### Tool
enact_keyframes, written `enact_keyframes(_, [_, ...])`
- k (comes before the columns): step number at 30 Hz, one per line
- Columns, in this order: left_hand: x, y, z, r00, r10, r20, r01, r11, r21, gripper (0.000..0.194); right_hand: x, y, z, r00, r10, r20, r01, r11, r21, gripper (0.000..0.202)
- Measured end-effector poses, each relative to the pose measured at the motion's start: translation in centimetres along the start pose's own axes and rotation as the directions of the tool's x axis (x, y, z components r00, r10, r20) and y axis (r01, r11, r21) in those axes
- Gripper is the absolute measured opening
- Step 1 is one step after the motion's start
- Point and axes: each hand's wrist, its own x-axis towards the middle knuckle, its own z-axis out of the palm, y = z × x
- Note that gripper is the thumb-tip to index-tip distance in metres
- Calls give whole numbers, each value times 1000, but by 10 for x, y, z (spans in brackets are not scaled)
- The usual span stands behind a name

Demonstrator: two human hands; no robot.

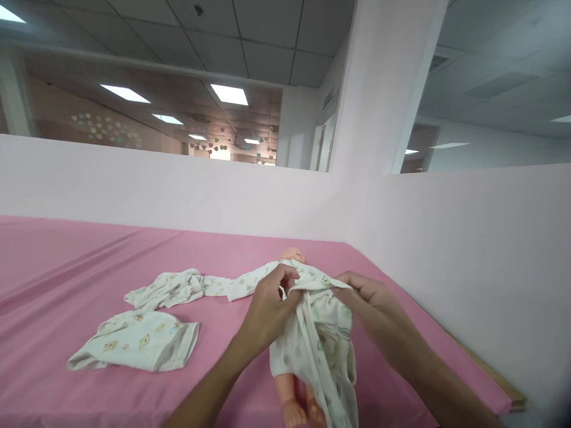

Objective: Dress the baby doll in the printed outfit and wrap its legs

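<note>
A baby doll (pixel 294 254) lies on its back on a pink sheet, its head at the far end and its bare legs (pixel 292 410) nearest me. White printed baby clothes (pixel 330 333) cover its body, and one sleeve (pixel 254 279) stretches out to the left. My left hand (pixel 274 303) pinches the edge of the printed cloth over the doll's middle. On the other side, my right hand (pixel 366 297) grips the same edge between thumb and fingers. The cloth is lifted and hangs in folds down over the legs. Both hands hide part of the doll.
On the left lies a folded white garment with bear prints (pixel 138 342). Behind it is a crumpled white printed cloth (pixel 172 287). The pink sheet (pixel 66 279) meets a white wall (pixel 178 196) at the back and right. A wooden edge (pixel 491 377) shows at the lower right.
</note>
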Motion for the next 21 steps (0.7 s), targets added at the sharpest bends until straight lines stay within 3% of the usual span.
enact_keyframes(3, [4,-10,2,994,-3,-107,13,996,87,14,-2,-16,-8,999,32,5,-32,974,225,30])
enact_keyframes(6, [-11,-3,10,983,14,-185,-8,999,37,17,-8,-21,-6,999,35,-22,-28,964,263,36])
enact_keyframes(9, [-35,15,22,994,95,-59,-98,994,-46,26,-13,-17,3,995,98,21,-100,941,324,39])
enact_keyframes(12, [-45,28,34,998,46,37,-45,999,-28,31,-17,-9,12,984,160,78,-177,916,359,38])
enact_keyframes(16, [-35,28,39,995,-97,7,97,992,-77,38,-20,4,15,990,126,55,-138,911,390,29])
enact_keyframes(21, [-35,32,33,999,-39,13,41,980,-196,31,-15,20,7,971,136,196,-204,900,385,26])
